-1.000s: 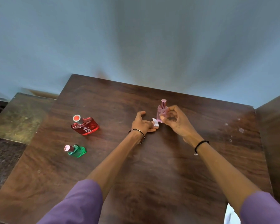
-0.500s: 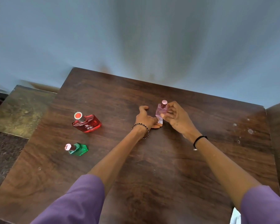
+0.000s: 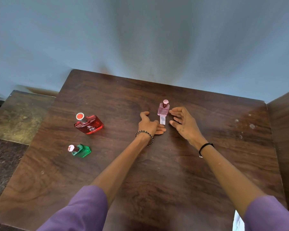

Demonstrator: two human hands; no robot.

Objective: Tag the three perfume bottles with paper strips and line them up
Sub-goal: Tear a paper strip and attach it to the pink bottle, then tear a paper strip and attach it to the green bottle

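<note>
A small pink perfume bottle (image 3: 163, 109) stands upright near the middle of the brown wooden table (image 3: 157, 172). A white paper strip (image 3: 162, 120) lies flat on the table, running from under the bottle's base toward me. My left hand (image 3: 148, 124) rests on the table just left of the strip, fingers apart, holding nothing. My right hand (image 3: 183, 122) hovers just right of the bottle, fingers spread and apart from it. A red bottle (image 3: 89, 124) and a green bottle (image 3: 80, 150) stand at the left, with no strips on them.
A lower, worn table (image 3: 18, 115) adjoins the left side. A wooden surface (image 3: 285, 130) rises at the right edge. White paper (image 3: 238, 222) shows at the bottom right by my sleeve. A grey wall (image 3: 140, 39) runs behind the table.
My right hand has let go of the pink bottle and drawn back to its right. The paper strip, earlier pinched at the bottle's base, now lies flat under it. My left hand has released it.
</note>
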